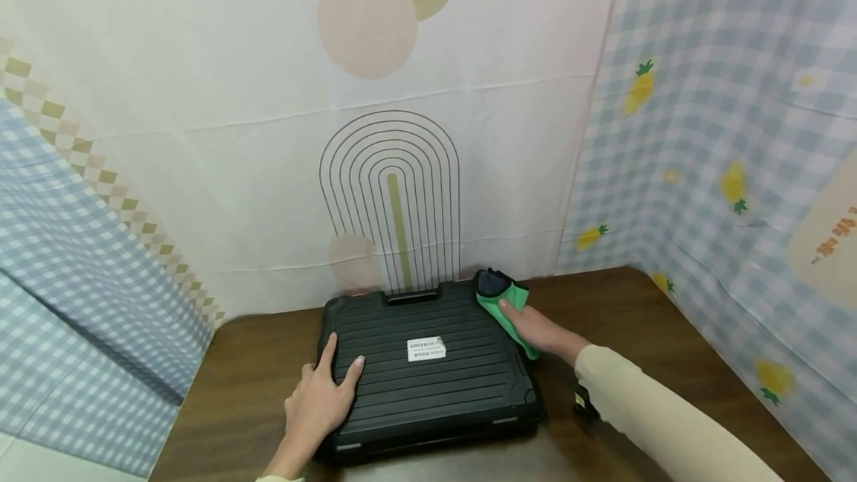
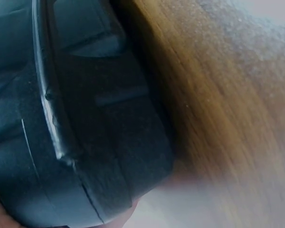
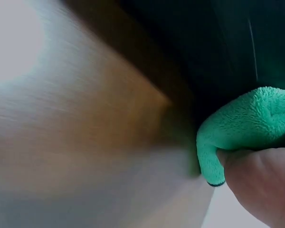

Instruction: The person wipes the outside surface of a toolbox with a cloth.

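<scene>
A black ribbed plastic case (image 1: 382,385) lies flat on the table, with a white label (image 1: 426,349) on its lid. My left hand (image 1: 318,400) rests at the case's left edge, thumb and index finger spread over the lid. Its other fingers are partly hidden at the side. In the left wrist view the dark case side (image 2: 109,118) fills much of the picture. At the case's upper right edge, my right hand (image 1: 538,329) grips a green fluffy cloth (image 1: 494,311) with a dark part at its top. The right wrist view shows the cloth (image 3: 247,118) against the case's side.
A brown wooden table (image 1: 248,370) carries the case. Behind it hangs a pale printed curtain (image 1: 234,192), with blue checked cloth (image 1: 696,140) to the right and more on the left. A small black and yellow object (image 1: 584,400) is near the right sleeve.
</scene>
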`<state>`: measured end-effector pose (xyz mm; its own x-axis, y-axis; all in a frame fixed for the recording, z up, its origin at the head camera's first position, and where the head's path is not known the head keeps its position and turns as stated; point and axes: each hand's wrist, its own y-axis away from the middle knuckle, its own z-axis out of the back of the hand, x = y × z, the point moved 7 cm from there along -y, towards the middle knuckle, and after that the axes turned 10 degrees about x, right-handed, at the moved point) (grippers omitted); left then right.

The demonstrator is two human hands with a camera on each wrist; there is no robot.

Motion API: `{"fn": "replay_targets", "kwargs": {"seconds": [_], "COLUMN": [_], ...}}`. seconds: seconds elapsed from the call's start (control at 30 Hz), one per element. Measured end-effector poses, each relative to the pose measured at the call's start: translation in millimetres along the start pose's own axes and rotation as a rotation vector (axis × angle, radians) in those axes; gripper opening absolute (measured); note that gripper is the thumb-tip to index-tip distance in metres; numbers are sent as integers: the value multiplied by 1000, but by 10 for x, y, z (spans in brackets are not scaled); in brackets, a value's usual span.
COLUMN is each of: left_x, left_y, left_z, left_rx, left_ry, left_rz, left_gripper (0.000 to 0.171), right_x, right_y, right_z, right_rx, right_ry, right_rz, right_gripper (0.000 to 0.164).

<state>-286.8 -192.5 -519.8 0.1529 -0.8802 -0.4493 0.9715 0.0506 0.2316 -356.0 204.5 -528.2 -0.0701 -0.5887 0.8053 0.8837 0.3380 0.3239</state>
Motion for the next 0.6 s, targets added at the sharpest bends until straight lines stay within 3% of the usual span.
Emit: {"fn": "replay_targets", "kwargs": {"seconds": [0.13,0.3,0.6], "left_x": [-3,-15,-17], "left_y": [8,15,20], "left_z": [2,4,12], "left_rx": [0,-3,-5], "left_ry": [0,1,-6], "left_rz": [1,-4,-11], "left_gripper": [94,92,91], "right_x": [-59,-60,-103], "right_y": [307,675,1089], "right_z": [-160,-346,-594], "right_rx": [-25,-53,-120], "right_ry": [-32,-42,-53], "right_rz": [9,54,73], "right_gripper": [84,75,66]}}
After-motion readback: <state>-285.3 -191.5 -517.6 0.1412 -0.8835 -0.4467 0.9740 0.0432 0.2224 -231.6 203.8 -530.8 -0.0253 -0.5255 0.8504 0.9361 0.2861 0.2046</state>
